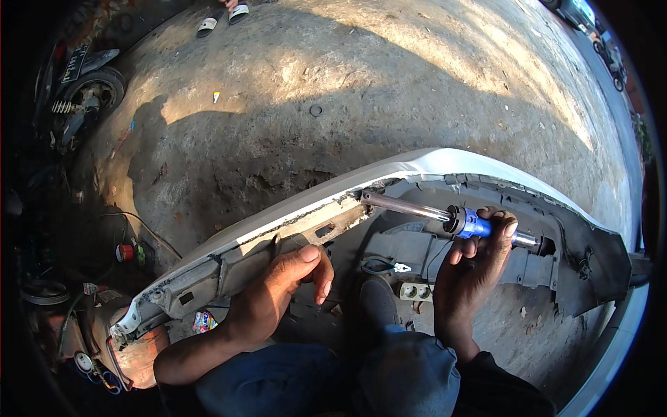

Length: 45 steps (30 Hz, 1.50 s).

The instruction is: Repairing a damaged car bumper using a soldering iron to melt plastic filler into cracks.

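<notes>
In my right hand is a blue-handled tool with a long metal barrel, perhaps a soldering iron. My fingers wrap its handle. The barrel points left, its tip at the broken inner edge of a white car bumper. That bumper curves across the ground in front of me, its grey inner side toward me. My left hand is beside its inner rim, fingers curled, thumb against the index finger. Whatever those fingers hold, if anything, is hidden. Between the hands lie pliers with dark handles and a white socket strip.
A motorcycle wheel stands at the far left. Near it lie a red spool and a cable. An orange-red tank with a gauge sits lower left. Another person's sandalled feet show at the top.
</notes>
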Each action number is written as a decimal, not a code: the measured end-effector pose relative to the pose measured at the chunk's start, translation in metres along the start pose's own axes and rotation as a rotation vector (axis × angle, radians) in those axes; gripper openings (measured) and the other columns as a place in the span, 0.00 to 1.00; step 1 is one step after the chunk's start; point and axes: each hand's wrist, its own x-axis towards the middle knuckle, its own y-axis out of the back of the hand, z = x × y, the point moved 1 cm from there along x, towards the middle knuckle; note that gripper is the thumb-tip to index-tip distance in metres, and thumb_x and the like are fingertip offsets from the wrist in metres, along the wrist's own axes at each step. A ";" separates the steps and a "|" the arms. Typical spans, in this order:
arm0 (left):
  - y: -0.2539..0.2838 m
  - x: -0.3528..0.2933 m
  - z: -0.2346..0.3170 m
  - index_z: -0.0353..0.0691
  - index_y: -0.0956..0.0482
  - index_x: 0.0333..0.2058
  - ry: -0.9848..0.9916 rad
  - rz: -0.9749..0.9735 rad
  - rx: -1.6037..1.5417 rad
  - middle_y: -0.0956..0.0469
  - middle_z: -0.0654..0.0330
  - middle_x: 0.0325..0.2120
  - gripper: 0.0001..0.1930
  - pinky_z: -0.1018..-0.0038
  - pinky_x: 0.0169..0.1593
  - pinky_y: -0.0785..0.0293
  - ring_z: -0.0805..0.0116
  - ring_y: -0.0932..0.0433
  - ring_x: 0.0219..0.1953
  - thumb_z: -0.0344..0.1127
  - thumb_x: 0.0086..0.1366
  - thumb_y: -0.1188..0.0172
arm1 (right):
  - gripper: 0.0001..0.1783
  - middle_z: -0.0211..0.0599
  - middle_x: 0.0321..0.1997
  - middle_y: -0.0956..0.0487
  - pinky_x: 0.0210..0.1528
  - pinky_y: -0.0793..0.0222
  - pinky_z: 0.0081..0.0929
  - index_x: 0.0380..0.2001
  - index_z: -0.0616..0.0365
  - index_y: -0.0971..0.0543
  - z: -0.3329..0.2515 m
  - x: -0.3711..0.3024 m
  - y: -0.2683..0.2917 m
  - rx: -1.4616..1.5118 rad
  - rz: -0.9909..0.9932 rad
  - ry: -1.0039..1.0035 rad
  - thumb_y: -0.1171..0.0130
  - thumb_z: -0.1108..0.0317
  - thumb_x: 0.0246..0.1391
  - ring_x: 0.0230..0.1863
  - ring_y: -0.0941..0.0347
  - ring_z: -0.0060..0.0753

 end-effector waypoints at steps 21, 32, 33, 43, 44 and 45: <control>-0.003 -0.001 0.001 0.27 0.38 0.60 0.048 0.006 0.044 0.32 0.60 0.24 0.30 0.74 0.37 0.35 0.72 0.32 0.28 0.48 0.70 0.59 | 0.16 0.40 0.40 0.27 0.16 0.29 0.13 0.42 0.56 0.33 -0.001 -0.002 -0.004 -0.018 -0.064 0.029 0.50 0.54 0.68 0.21 0.32 0.14; -0.002 -0.001 0.002 0.33 0.30 0.33 0.018 -0.050 -0.001 0.31 0.59 0.27 0.20 0.74 0.42 0.35 0.72 0.32 0.32 0.44 0.75 0.61 | 0.16 0.40 0.40 0.27 0.17 0.28 0.14 0.42 0.57 0.33 -0.005 -0.002 -0.002 -0.022 -0.067 0.052 0.51 0.54 0.68 0.21 0.32 0.14; -0.003 -0.002 0.001 0.30 0.34 0.47 0.023 -0.013 0.022 0.31 0.60 0.25 0.21 0.73 0.39 0.35 0.72 0.32 0.30 0.45 0.72 0.61 | 0.16 0.40 0.40 0.27 0.17 0.27 0.14 0.42 0.57 0.33 -0.003 -0.003 -0.002 -0.004 -0.084 0.044 0.52 0.54 0.69 0.22 0.32 0.14; -0.005 -0.001 0.000 0.26 0.37 0.60 0.014 0.020 0.011 0.32 0.59 0.24 0.30 0.74 0.37 0.36 0.72 0.33 0.28 0.46 0.70 0.60 | 0.16 0.41 0.41 0.27 0.18 0.27 0.14 0.42 0.57 0.33 -0.004 -0.002 0.000 -0.018 -0.090 0.033 0.52 0.54 0.69 0.23 0.31 0.14; -0.005 0.000 0.000 0.26 0.37 0.60 0.015 0.021 0.011 0.32 0.59 0.24 0.30 0.74 0.37 0.36 0.72 0.33 0.28 0.46 0.70 0.60 | 0.16 0.40 0.41 0.27 0.18 0.27 0.14 0.42 0.56 0.32 -0.003 -0.001 0.000 -0.016 -0.083 0.027 0.52 0.54 0.69 0.22 0.31 0.14; -0.005 0.000 0.000 0.26 0.37 0.60 0.015 0.026 0.007 0.32 0.59 0.24 0.30 0.74 0.37 0.36 0.72 0.33 0.28 0.46 0.70 0.60 | 0.16 0.40 0.41 0.27 0.18 0.27 0.14 0.42 0.56 0.32 -0.002 -0.001 0.000 -0.013 -0.076 0.020 0.52 0.53 0.69 0.22 0.31 0.14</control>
